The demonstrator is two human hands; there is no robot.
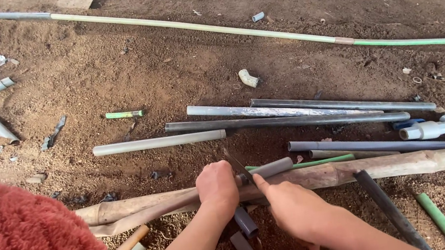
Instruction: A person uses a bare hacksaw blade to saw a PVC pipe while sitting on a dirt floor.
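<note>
On the dirt floor's near edge, we clench our left hand (217, 186) around a short grey pipe (269, 168) lying crosswise over a log (383, 166); our right hand (290, 204) grasps a blade (236, 165) across it.

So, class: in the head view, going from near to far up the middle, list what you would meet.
Left hand and right hand → wooden pole → light grey pipe → white elbow fitting → long pale green pipe.
</note>
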